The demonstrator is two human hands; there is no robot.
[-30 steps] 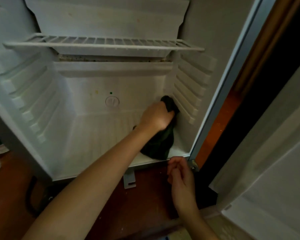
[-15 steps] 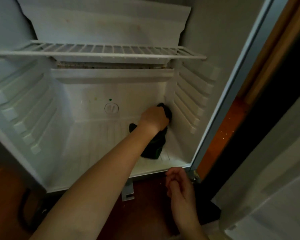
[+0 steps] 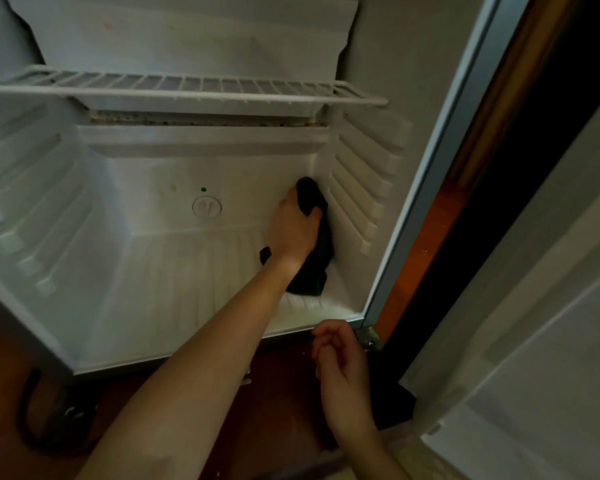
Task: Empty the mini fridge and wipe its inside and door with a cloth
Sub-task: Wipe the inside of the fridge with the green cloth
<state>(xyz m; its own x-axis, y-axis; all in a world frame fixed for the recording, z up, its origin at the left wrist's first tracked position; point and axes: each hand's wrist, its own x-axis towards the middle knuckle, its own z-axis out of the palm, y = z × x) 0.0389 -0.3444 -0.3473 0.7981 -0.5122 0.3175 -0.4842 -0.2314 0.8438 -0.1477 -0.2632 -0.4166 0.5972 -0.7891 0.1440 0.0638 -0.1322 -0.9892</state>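
The white mini fridge stands open with nothing stored inside it. My left hand reaches deep inside and grips a dark cloth, pressing it into the back right corner where the rear wall meets the ribbed right wall. The cloth's loose end hangs down onto the ribbed floor. My right hand hovers outside, just below the fridge's front right corner, with loosely curled fingers that hold nothing. The open door hangs at the right.
A white wire shelf spans the fridge above my left hand. A round drain cap and a small green dot mark the back wall. A metal hinge bracket sits at the bottom right corner. Dark reddish floor lies below, with a black cable at left.
My left hand has moved the cloth from the lower right wall further back and up into the rear corner. My right hand has stayed near the front edge. The view has shifted slightly.
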